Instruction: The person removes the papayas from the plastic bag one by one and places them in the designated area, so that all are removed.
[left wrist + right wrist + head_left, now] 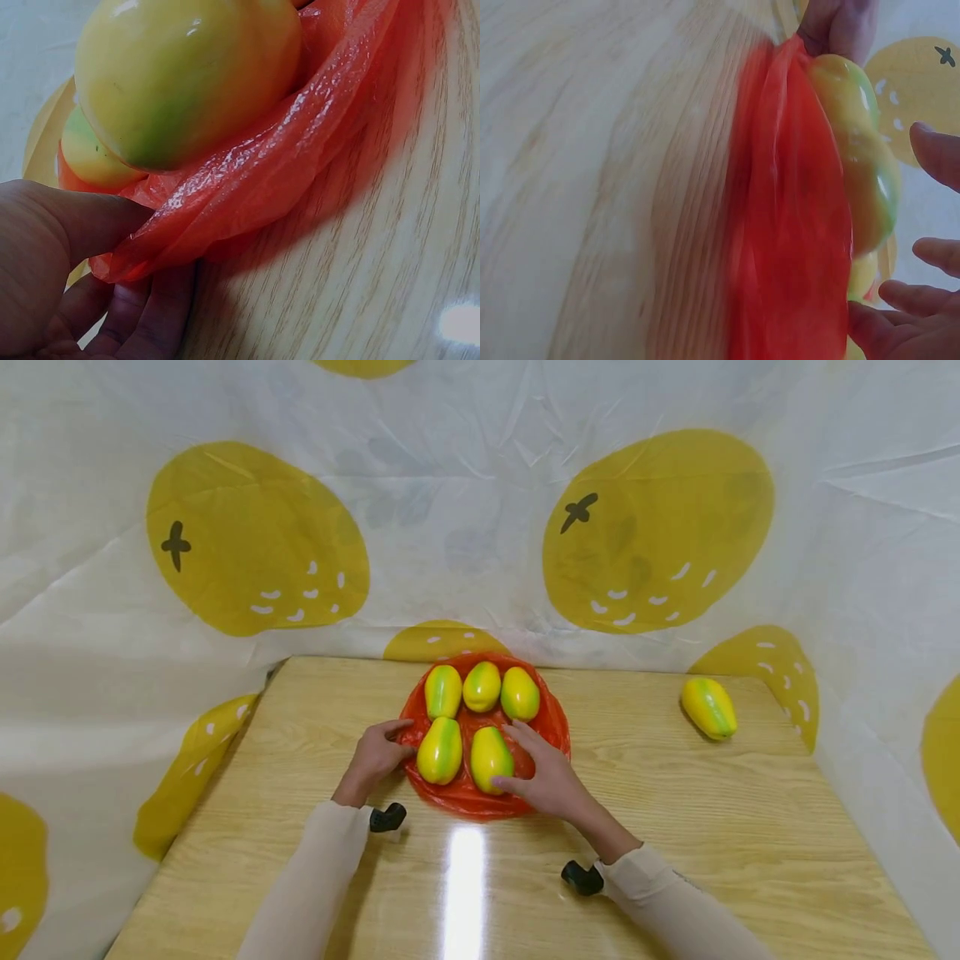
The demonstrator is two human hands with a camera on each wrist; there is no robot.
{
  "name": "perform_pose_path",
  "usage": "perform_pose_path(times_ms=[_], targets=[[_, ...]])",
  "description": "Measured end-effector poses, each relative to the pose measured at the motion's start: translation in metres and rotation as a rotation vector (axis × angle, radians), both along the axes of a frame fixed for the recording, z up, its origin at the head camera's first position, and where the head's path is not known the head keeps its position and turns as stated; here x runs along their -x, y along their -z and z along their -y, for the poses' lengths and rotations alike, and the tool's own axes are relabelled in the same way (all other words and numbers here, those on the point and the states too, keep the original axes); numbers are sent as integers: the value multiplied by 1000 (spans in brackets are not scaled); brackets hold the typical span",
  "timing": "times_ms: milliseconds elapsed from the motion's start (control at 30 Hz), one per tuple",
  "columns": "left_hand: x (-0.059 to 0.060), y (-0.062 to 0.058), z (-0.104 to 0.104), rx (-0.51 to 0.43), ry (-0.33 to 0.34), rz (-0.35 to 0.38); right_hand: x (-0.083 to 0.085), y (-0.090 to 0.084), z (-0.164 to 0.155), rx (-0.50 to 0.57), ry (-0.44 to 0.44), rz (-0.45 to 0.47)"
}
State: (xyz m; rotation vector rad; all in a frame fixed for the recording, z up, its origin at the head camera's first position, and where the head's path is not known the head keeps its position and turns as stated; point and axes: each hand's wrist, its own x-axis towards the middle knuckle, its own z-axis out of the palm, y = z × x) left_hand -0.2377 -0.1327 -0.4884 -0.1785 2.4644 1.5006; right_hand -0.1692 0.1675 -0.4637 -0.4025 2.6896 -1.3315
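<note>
A red plastic bag (557, 714) lies spread on the table with several yellow-green papayas on it, three behind and two in front. My left hand (377, 754) is at its left edge; in the left wrist view the thumb and fingers pinch the rolled rim of the red plastic (247, 187). Over the right part of the bag is my right hand (553, 779), its fingers apart and holding nothing. Thumb and fingertips are beside the front right papaya (491, 760). The front left papaya (440, 752) sits close to my left hand.
Another papaya (709, 708) lies alone on the wooden table (660, 793) toward the far right corner. A white cloth (450, 527) printed with big yellow fruits hangs behind the table and along its sides.
</note>
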Motion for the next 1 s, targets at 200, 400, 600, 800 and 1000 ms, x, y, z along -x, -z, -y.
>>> perform_pose_path(times_ms=[200, 400, 600, 800, 1000], targets=[[1, -1, 1, 9, 6, -15, 4, 1, 13, 27, 21, 36], [3, -3, 1, 22, 9, -8, 5, 5, 24, 18, 50, 61], [3, -2, -1, 6, -6, 23, 4, 12, 30, -9, 78, 58], [2, -1, -1, 19, -5, 16, 1, 11, 33, 4, 109, 55], [1, 1, 1, 19, -9, 17, 0, 15, 34, 19, 110, 39]])
